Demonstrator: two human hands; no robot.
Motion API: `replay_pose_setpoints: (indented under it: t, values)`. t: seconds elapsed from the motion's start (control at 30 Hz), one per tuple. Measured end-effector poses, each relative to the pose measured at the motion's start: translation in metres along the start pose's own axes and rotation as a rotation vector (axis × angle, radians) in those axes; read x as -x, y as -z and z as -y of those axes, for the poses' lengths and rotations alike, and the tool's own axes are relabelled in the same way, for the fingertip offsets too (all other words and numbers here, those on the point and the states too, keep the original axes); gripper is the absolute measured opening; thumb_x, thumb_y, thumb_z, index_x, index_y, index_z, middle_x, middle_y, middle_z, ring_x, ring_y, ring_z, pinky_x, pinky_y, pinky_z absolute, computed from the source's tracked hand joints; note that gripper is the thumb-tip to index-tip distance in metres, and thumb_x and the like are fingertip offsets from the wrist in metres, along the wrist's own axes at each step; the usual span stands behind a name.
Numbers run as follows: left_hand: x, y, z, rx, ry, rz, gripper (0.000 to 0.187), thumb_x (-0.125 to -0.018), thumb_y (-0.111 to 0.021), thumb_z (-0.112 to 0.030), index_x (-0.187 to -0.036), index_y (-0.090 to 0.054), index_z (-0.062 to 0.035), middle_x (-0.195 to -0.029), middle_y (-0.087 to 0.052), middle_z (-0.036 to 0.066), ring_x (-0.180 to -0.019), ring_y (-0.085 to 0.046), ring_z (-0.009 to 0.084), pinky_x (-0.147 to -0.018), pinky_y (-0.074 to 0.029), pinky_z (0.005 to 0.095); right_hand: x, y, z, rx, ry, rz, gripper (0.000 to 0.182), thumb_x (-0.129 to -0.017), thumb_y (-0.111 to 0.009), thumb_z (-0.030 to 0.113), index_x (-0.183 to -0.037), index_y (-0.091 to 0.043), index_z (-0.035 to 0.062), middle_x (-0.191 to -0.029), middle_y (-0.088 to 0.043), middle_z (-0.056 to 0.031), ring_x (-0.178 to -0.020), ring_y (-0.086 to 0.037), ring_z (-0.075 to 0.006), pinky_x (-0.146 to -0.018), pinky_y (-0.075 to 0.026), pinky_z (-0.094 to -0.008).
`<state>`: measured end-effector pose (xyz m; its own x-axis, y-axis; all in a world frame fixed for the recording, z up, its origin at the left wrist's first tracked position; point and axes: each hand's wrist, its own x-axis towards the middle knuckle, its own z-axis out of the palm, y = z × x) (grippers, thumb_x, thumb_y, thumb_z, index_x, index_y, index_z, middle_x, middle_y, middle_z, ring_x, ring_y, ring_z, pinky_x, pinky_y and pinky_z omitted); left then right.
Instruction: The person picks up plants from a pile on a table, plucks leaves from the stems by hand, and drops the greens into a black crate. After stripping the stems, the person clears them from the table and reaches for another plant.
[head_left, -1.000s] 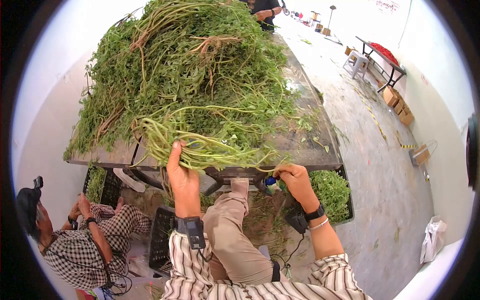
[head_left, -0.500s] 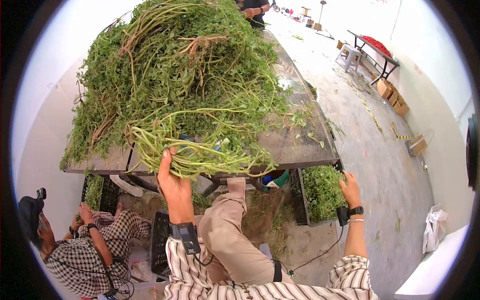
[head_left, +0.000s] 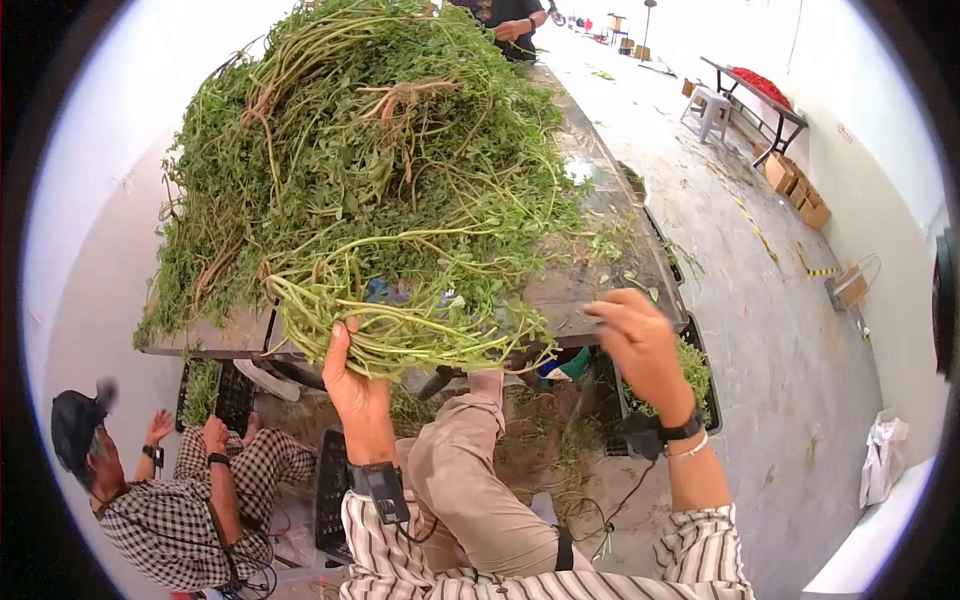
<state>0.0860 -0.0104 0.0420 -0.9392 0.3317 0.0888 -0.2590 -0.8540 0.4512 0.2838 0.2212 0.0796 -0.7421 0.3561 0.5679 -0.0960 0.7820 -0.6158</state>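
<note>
Bundle of green stems (head_left: 400,335): a loose sheaf at the near edge of the surface (head_left: 600,290), drawn from the large heap of leafy greens (head_left: 370,170) behind it. Left to right:
- Seated co-worker in a checked shirt (head_left: 170,510), low at the left, hands raised.
- Left hand (head_left: 355,385): fingers closed on the sheaf's underside, as half a second ago.
- Right hand (head_left: 640,345): back up from the black crate of trimmed greens (head_left: 695,385) on the floor, now blurred over the surface edge; fingers half curled, apparently holding nothing. The picked portion seems dropped; the sheaf awaits further stripping.
</note>
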Motion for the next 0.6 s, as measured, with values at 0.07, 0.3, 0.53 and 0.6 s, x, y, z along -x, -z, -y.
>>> replay_pose_setpoints:
  t: [0.07, 0.3, 0.53, 0.6]
  values:
    - [0.001, 0.002, -0.001, -0.008, -0.001, 0.018, 0.014, -0.085, -0.056, -0.010, -0.097, -0.053, -0.0042, -0.084, -0.060, 0.004, -0.083, -0.058, 0.0192, -0.077, -0.050, 0.0399, -0.009, -0.021, 0.010, -0.028, 0.044, 0.045, 0.025, -0.075, -0.052, -0.002, -0.098, -0.060, 0.0021, -0.098, -0.057, -0.0117, -0.080, -0.058, -0.0264, -0.071, -0.047, -0.0319]
    - [-0.001, 0.007, -0.005, 0.010, -0.031, 0.068, 0.014, -0.086, -0.056, -0.010, -0.098, -0.054, -0.0036, -0.083, -0.060, 0.004, -0.080, -0.059, 0.0204, -0.075, -0.051, 0.0393, -0.024, -0.055, -0.014, -0.051, 0.202, 0.392, 0.027, -0.075, -0.049, -0.005, -0.099, -0.057, 0.0028, -0.115, -0.050, -0.0104, -0.087, -0.057, -0.0313, -0.071, -0.046, -0.0368]
    - [0.001, 0.011, -0.005, 0.020, -0.056, 0.040, 0.010, -0.085, -0.056, -0.011, -0.093, -0.056, -0.0038, -0.082, -0.062, 0.004, -0.079, -0.060, 0.0207, -0.075, -0.052, 0.0401, -0.024, -0.051, -0.013, -0.069, 0.146, 0.425, 0.020, -0.077, -0.049, 0.000, -0.096, -0.054, 0.0023, -0.091, -0.054, -0.0125, -0.081, -0.053, -0.0329, -0.071, -0.043, -0.0391]
    - [0.002, 0.012, -0.007, 0.002, -0.034, 0.011, 0.012, -0.084, -0.058, -0.012, -0.093, -0.056, -0.0041, -0.082, -0.062, 0.003, -0.079, -0.060, 0.0203, -0.075, -0.051, 0.0405, -0.025, -0.050, -0.010, -0.020, 0.203, 0.344, 0.017, -0.076, -0.050, 0.000, -0.092, -0.055, 0.0022, -0.084, -0.053, -0.0142, -0.078, -0.051, -0.0321, -0.070, -0.043, -0.0376]
